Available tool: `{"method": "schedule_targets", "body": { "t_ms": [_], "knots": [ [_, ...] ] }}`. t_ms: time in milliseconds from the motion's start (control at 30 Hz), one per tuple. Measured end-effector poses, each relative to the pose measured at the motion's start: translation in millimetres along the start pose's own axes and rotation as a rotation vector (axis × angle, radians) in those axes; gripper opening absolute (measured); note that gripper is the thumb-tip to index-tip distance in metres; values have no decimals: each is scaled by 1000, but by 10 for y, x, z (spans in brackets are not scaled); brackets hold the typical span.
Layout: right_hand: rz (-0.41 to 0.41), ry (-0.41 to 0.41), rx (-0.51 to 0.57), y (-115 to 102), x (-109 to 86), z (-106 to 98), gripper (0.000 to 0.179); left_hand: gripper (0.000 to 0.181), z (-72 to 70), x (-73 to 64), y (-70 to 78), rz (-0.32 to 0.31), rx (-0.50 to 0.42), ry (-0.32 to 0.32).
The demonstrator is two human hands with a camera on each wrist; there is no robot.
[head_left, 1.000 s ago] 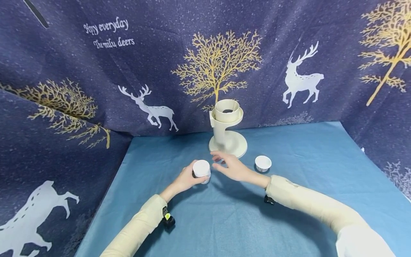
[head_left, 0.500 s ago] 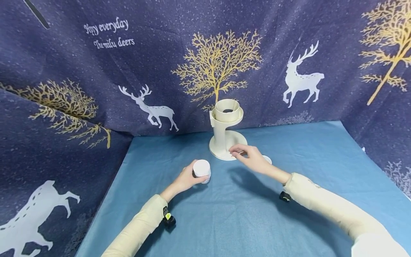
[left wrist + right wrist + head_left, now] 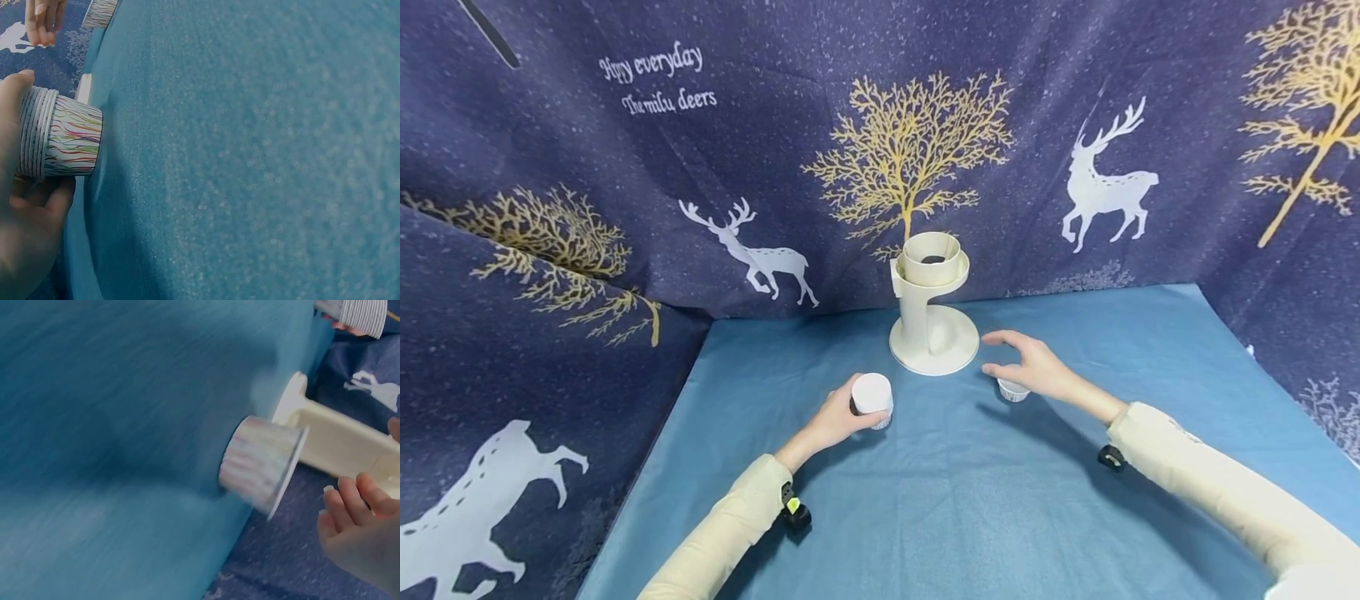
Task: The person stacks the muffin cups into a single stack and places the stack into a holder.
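Note:
My left hand (image 3: 838, 417) grips a stack of nested white paper cups (image 3: 872, 393), rims up, on the blue cloth. In the left wrist view the stack (image 3: 69, 134) shows several rims and coloured wavy stripes. My right hand (image 3: 1033, 367) hovers with thumb and fingers spread, holding nothing. Just below it a single paper cup (image 3: 1013, 390) stands upright, partly hidden by the hand in the head view. The right wrist view shows this cup (image 3: 259, 462) apart from the fingers, somewhat blurred.
Behind the hands stands a cream stand (image 3: 913, 321) with a round base and a raised ring that holds a cream cylinder (image 3: 931, 258). A blue cloth (image 3: 910, 517) covers the table. A dark printed curtain (image 3: 760, 150) hangs along the back and left.
My right hand has moved right, away from beside the stack, past the front of the stand to above the single cup. The left hand and its stack have stayed put.

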State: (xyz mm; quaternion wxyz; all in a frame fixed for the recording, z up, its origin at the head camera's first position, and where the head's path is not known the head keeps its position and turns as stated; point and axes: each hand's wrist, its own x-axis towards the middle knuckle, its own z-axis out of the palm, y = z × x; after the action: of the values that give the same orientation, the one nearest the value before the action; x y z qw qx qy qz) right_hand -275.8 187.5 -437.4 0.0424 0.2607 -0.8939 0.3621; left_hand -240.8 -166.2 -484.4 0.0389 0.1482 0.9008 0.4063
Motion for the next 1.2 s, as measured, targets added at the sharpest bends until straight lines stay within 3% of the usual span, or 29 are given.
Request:
{"method": "schedule_targets", "body": {
  "t_ms": [433, 633, 900, 1200],
  "knots": [
    [-12, -119, 32, 182, -208, -85, 76, 68, 9, -11, 7, 5, -8, -7],
    [4, -132, 10, 238, -248, -92, 85, 68, 5, -10, 12, -7, -3, 1],
    [46, -111, -47, 337, -281, -97, 84, 67, 11, -7, -8, 4, -14, 0],
    [51, -115, -73, 360, -278, -84, 70, 68, 9, -4, 10, -4, -6, 5]
  ]
}}
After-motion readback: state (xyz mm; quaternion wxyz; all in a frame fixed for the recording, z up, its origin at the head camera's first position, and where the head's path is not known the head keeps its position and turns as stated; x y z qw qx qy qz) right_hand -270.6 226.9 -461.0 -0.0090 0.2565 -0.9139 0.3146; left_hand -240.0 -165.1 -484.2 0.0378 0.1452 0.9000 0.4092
